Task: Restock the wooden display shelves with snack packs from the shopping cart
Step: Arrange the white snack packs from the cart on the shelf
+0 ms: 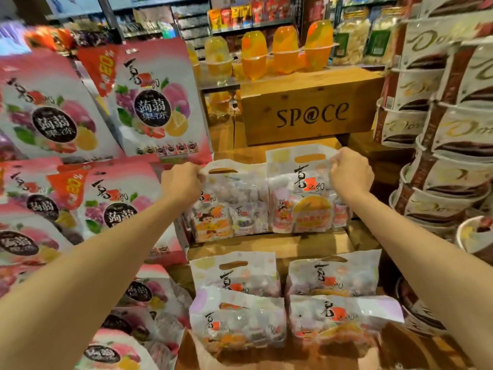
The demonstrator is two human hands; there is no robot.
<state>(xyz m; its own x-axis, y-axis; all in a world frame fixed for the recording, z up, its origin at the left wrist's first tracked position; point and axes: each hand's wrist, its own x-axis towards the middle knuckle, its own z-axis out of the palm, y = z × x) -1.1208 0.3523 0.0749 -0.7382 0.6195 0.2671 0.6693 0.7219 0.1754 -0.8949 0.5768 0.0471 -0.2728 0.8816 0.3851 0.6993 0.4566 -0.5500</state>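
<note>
Two clear snack packs with carry handles stand side by side on a wooden shelf step [266, 243]. My left hand [182, 181] pinches the top left corner of the left pack [232, 204]. My right hand [350, 173] pinches the top right corner of the right pack [301, 193]. Both packs are upright. On the lower steps stand more of the same packs, two in the middle row [234, 273] and two in the front row [237, 321]. No shopping cart is in view.
Pink jelly bags [157, 102] fill the display at left. A wooden crate marked "SP@CE" [312, 113] sits behind the packs, with orange jelly cups [285, 49] above it. Stacked white and brown chocolate tubs [440, 129] rise at right.
</note>
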